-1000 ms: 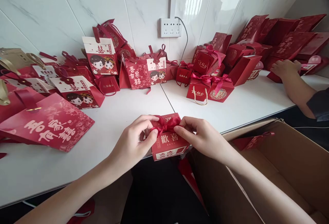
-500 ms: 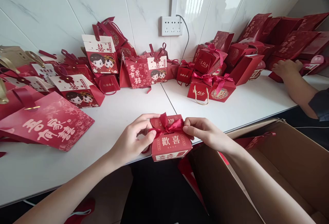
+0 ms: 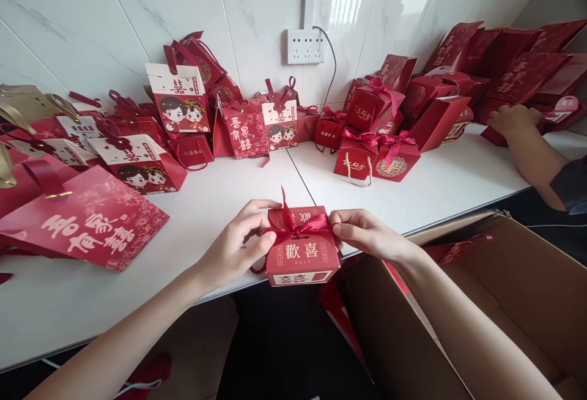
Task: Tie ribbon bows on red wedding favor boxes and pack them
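A small red gift box (image 3: 300, 259) with gold characters lies at the front edge of the counter. Around its top runs a dark red satin ribbon (image 3: 307, 227), knotted in the middle, with one pointed tail sticking up. My left hand (image 3: 238, 241) is at the box's left side, thumb and fingers closed on the ribbon there. On the right side, my right hand (image 3: 362, 233) pinches the ribbon between thumb and forefinger, and it looks stretched. A red cord handle shows under my left hand.
Red gift boxes (image 3: 178, 103) crowd the counter (image 3: 211, 195) at left and along the wall, with a ribboned stack (image 3: 373, 118) right of centre. An open cardboard carton (image 3: 518, 284) stands below the edge at right. Another person's hand (image 3: 513, 123) touches boxes at far right.
The ribbon's upright loop at the knot has flattened, and a thin tail now points up. The ribbon is drawn straighter toward my right hand. The box has shifted slightly left.
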`<state>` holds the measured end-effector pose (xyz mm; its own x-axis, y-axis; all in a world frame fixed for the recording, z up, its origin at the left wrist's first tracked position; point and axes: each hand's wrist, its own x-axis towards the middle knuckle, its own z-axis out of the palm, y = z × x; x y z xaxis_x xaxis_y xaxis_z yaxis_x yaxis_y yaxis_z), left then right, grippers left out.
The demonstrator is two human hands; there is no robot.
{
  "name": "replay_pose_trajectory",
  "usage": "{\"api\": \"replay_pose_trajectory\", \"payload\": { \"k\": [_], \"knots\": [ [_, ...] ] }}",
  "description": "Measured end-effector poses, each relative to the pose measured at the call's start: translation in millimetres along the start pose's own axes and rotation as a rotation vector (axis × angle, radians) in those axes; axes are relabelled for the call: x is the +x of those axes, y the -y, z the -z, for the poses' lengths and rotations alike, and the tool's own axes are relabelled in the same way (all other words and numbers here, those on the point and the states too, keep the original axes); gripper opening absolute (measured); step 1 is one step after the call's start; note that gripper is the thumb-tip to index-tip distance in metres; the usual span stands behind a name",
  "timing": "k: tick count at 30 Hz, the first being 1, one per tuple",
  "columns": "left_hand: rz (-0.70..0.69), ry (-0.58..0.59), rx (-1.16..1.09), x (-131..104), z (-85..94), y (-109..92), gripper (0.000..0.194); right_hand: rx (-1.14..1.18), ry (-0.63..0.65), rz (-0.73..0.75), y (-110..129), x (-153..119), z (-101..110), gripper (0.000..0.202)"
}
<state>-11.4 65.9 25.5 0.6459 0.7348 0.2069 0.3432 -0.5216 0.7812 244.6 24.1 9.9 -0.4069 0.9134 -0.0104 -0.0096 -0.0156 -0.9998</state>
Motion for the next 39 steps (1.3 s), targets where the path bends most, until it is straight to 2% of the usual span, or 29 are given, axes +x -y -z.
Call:
{"api": "replay_pose_trajectory", "payload": {
  "k": [2, 4, 5, 7, 10, 12, 16, 19, 21, 24, 25, 28, 30, 32, 35, 39],
  "knots": [
    [-0.021, -0.041, 0.079, -1.5, 0.8, -3.8, 0.019, -0.237, -0.154, 0.017, 15.7, 3.0, 1.4, 0.041],
    [-0.063, -0.117, 0.159, -2.7, 1.3, -9.0, 0.008, -0.449, -0.323, 0.053, 32.9, 10.6, -1.4, 0.042],
    [-0.096, -0.154, 0.200, -3.0, 1.4, -11.9, 0.005, -0.533, -0.362, 0.066, 40.5, 16.3, -4.5, 0.041],
    [-0.180, -0.180, 0.281, -2.6, 1.2, -18.0, 0.013, -0.672, -0.313, 0.062, 51.9, 29.9, -13.3, 0.040],
    [-0.283, -0.114, 0.386, -0.4, 0.3, -25.9, 0.018, -0.765, -0.116, 0.048, 58.1, 49.7, -26.2, 0.027],
    [-0.298, -0.063, 0.424, 1.1, -0.6, -28.9, 0.024, -0.728, -0.022, 0.049, 57.1, 59.3, -30.9, 0.016],
    [-0.278, -0.001, 0.417, 2.9, -1.8, -30.4, 0.033, -0.591, -0.002, 0.018, 52.9, 68.6, -32.0, 0.016],
    [-0.286, 0.013, 0.384, 3.9, -2.4, -31.7, 0.037, -0.621, -0.052, 0.001, 52.5, 65.2, -26.5, 0.017],
    [-0.252, 0.006, 0.348, 5.1, -3.1, -33.4, 0.035, -0.714, -0.154, 0.000, 52.4, 55.7, -17.6, 0.020],
    [-0.181, -0.023, 0.278, 8.1, -5.8, -35.1, 0.022, -0.761, -0.273, -0.113, 47.3, 32.0, 1.3, 0.040],
    [-0.167, -0.035, 0.264, 9.5, -7.2, -34.9, 0.020, -0.722, -0.251, -0.193, 43.7, 23.1, 7.3, 0.048],
    [-0.141, -0.069, 0.248, 13.9, -12.0, -32.6, 0.017, -0.476, -0.020, -0.423, 29.7, 0.8, 18.1, 0.064],
    [-0.116, -0.074, 0.232, 16.2, -14.2, -31.1, 0.015, -0.349, 0.087, -0.463, 21.0, -7.9, 19.4, 0.062],
    [-0.093, -0.073, 0.213, 17.6, -14.8, -30.7, 0.012, -0.315, 0.080, -0.419, 15.8, -11.4, 19.2, 0.052],
    [-0.057, -0.055, 0.209, 18.9, -13.7, -32.5, 0.010, -0.301, -0.050, -0.316, 16.8, -9.2, 22.3, 0.041],
    [-0.018, -0.036, 0.223, 19.9, -13.3, -34.1, 0.011, -0.155, -0.207, -0.161, 28.5, 4.8, 30.7, 0.034]
  ]
}}
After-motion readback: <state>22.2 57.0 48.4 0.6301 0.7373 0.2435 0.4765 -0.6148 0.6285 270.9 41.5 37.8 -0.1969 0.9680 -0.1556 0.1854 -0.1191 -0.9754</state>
